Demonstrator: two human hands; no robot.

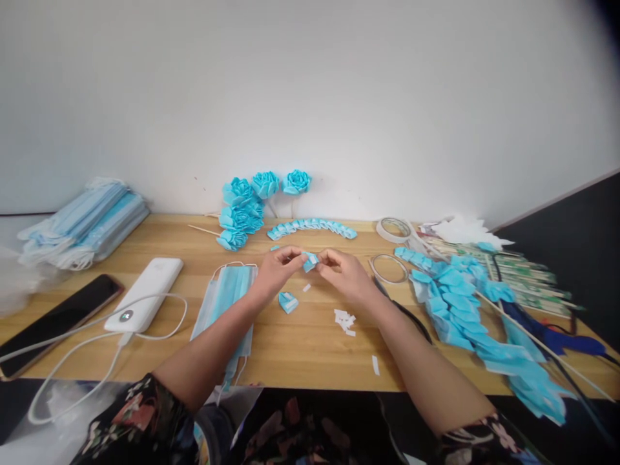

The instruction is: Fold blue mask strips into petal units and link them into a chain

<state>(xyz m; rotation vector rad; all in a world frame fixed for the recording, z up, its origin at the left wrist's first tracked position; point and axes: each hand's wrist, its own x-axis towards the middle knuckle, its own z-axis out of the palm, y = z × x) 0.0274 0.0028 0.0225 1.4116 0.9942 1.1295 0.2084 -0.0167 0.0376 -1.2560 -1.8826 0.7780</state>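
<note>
Both hands meet over the middle of the wooden table [300, 355]. My left hand [278, 268] and my right hand [346, 271] pinch a small folded blue piece [310, 261] between their fingertips. Another folded blue piece [288, 301] lies on the table just below the hands. Small white paper scraps [345, 320] lie beside my right wrist. A flat blue face mask [227, 300] rests under my left forearm. A curved row of folded blue pieces [312, 227] lies beyond the hands.
Blue fabric roses [252, 200] on sticks lean against the wall. A stack of masks [87, 223], a white power bank [145, 294] with cable and a phone [58, 323] sit left. Tape rolls [393, 228], cut blue pieces [465, 310] and wooden sticks [523, 278] lie right.
</note>
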